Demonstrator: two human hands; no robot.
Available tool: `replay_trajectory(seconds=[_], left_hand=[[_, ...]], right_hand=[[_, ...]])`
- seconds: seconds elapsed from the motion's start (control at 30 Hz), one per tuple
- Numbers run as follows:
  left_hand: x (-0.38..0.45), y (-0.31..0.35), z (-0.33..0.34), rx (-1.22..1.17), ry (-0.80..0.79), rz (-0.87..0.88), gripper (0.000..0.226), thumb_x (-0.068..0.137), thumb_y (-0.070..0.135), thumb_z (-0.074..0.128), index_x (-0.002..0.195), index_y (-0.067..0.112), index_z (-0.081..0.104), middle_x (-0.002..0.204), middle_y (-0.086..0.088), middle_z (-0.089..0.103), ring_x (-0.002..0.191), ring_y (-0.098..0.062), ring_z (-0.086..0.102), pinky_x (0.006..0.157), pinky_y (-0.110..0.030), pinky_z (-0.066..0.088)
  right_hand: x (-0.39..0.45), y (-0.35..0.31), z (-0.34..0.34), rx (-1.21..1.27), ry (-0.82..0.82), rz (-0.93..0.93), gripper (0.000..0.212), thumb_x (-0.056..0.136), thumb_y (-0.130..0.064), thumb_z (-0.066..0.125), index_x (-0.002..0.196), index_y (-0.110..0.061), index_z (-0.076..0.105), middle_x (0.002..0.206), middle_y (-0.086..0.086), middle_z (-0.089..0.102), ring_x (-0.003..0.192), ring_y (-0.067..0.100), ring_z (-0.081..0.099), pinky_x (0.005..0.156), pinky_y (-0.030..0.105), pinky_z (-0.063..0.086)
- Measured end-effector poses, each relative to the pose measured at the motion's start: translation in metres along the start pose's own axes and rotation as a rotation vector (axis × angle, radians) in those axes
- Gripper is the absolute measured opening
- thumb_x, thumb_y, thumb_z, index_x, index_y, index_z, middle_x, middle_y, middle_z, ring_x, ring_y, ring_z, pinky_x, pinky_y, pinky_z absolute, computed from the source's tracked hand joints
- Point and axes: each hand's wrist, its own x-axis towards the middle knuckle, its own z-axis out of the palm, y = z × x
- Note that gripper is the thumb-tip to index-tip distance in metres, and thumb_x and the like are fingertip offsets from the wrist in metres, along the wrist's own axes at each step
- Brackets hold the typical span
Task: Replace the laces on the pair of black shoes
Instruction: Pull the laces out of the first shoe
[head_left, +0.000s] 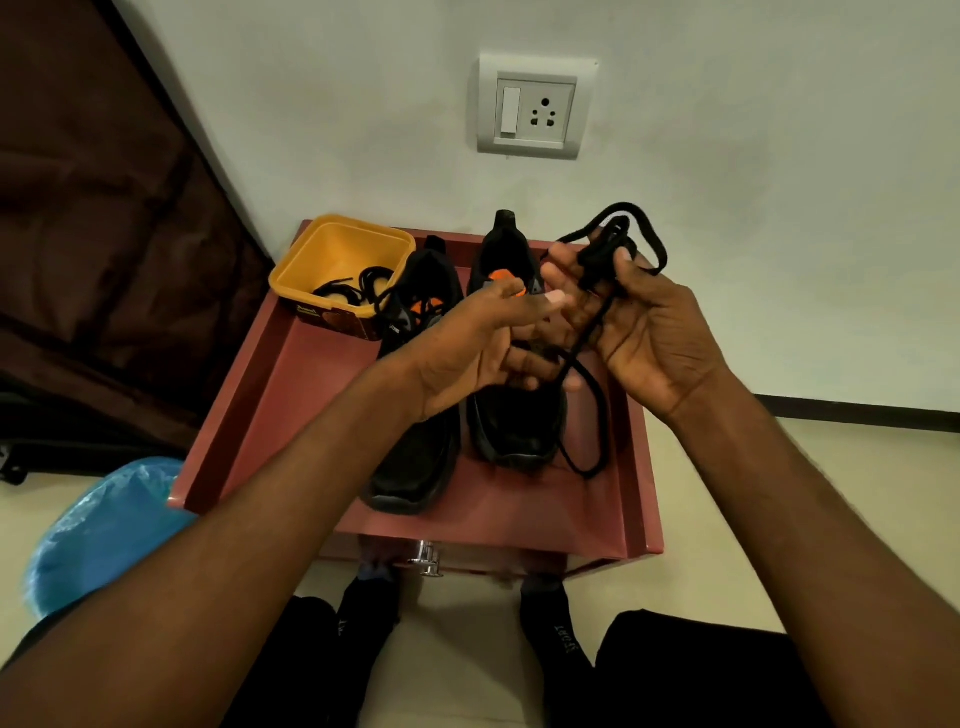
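Black lace (597, 312) hangs from your right hand (644, 332), whose fingers (631, 270) curl round its bunched loops; your left hand (478, 348) pinches a lower strand. Beneath your fingers, two black shoes (514, 415) stand on the red counter (311, 395). Beyond your left fingers, a yellow tub (332, 249) holds more black laces (358, 286).

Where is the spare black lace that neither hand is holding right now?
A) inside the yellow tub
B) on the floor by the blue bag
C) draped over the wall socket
A: a coiled black lace lies inside the yellow tub, behind the shoes.
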Motion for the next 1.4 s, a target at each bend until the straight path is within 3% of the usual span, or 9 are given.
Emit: replay_trajectory(seconds=[0.13, 0.27, 0.4, 0.57, 0.73, 0.83, 0.93, 1.07, 1.4], left_hand=[[-0.008, 0.006, -0.002, 0.257, 0.043, -0.08, 0.045, 0.096, 0.03, 0.073, 0.134, 0.013, 0.056, 0.088, -0.012, 0.073, 0.06, -0.022, 0.056, 0.06, -0.032, 0.046], [-0.011, 0.017, -0.015, 0.114, 0.265, 0.076, 0.032, 0.096, 0.015, 0.07, 0.126, 0.004, 0.067, 0.07, 0.003, 0.055, 0.059, -0.01, 0.048, 0.054, -0.024, 0.044], [-0.012, 0.028, -0.031, -0.111, 0.37, 0.226, 0.03, 0.097, 0.008, 0.062, 0.128, 0.006, 0.063, 0.079, -0.003, 0.061, 0.064, -0.017, 0.056, 0.067, -0.033, 0.049], [-0.015, 0.026, -0.02, -0.098, 0.331, 0.348, 0.026, 0.1, -0.002, 0.053, 0.123, 0.005, 0.062, 0.095, -0.011, 0.067, 0.092, -0.027, 0.067, 0.08, -0.04, 0.055], [-0.017, 0.035, -0.02, -0.314, 0.193, 0.472, 0.029, 0.101, -0.005, 0.049, 0.128, 0.004, 0.057, 0.11, -0.013, 0.066, 0.119, -0.035, 0.063, 0.102, -0.045, 0.053], [-0.022, 0.039, -0.021, -0.52, 0.106, 0.455, 0.03, 0.102, -0.006, 0.047, 0.129, 0.004, 0.056, 0.11, -0.012, 0.065, 0.128, -0.037, 0.06, 0.107, -0.044, 0.052], [-0.021, 0.038, -0.021, -0.511, 0.198, 0.372, 0.023, 0.101, -0.003, 0.053, 0.122, 0.003, 0.06, 0.098, -0.011, 0.066, 0.116, -0.034, 0.067, 0.096, -0.042, 0.059], [-0.018, 0.025, -0.033, 0.314, 0.533, 0.346, 0.012, 0.098, 0.007, 0.067, 0.11, 0.008, 0.069, 0.1, -0.011, 0.07, 0.096, -0.024, 0.07, 0.083, -0.039, 0.062], [-0.021, 0.001, 0.001, 0.063, 0.003, 0.021, 0.04, 0.109, 0.033, 0.049, 0.147, 0.02, 0.046, 0.12, -0.014, 0.071, 0.1, -0.034, 0.073, 0.073, -0.041, 0.059]], right_hand=[[0.002, 0.001, 0.005, -0.184, 0.193, -0.109, 0.032, 0.111, -0.022, 0.043, 0.132, -0.005, 0.06, 0.127, 0.018, 0.071, 0.113, 0.033, 0.071, 0.079, 0.033, 0.061], [-0.005, 0.001, -0.01, -1.085, 0.554, -0.084, 0.031, 0.103, -0.043, 0.057, 0.094, -0.018, 0.073, 0.086, 0.007, 0.077, 0.071, 0.021, 0.074, 0.067, 0.038, 0.061], [-0.009, 0.007, -0.023, -1.693, 0.436, 0.063, 0.039, 0.091, -0.054, 0.07, 0.081, -0.017, 0.065, 0.078, 0.002, 0.068, 0.075, 0.024, 0.066, 0.064, 0.033, 0.049], [-0.008, 0.008, 0.001, -1.21, 0.074, -0.145, 0.02, 0.088, -0.034, 0.082, 0.099, -0.02, 0.073, 0.095, -0.007, 0.073, 0.091, 0.008, 0.07, 0.081, 0.026, 0.054], [-0.008, 0.027, 0.014, -1.181, -0.253, -0.089, 0.068, 0.084, -0.03, 0.085, 0.144, -0.029, 0.054, 0.13, -0.012, 0.067, 0.119, 0.002, 0.064, 0.101, 0.026, 0.054], [-0.007, 0.045, 0.015, -1.305, -0.197, -0.037, 0.079, 0.081, -0.042, 0.085, 0.149, -0.029, 0.049, 0.138, -0.012, 0.063, 0.124, 0.004, 0.061, 0.102, 0.028, 0.052], [-0.005, 0.049, 0.021, -1.423, -0.132, -0.12, 0.032, 0.093, -0.026, 0.075, 0.125, -0.023, 0.072, 0.112, -0.01, 0.075, 0.102, 0.007, 0.071, 0.086, 0.026, 0.058], [-0.001, 0.031, 0.024, -1.046, 0.017, -0.195, 0.018, 0.097, -0.006, 0.068, 0.108, -0.016, 0.078, 0.094, -0.004, 0.079, 0.088, 0.007, 0.075, 0.081, 0.026, 0.06], [0.007, 0.024, 0.041, -0.266, 0.119, -0.231, 0.028, 0.094, 0.009, 0.055, 0.114, -0.004, 0.07, 0.105, 0.007, 0.071, 0.111, 0.03, 0.067, 0.106, 0.052, 0.053]])
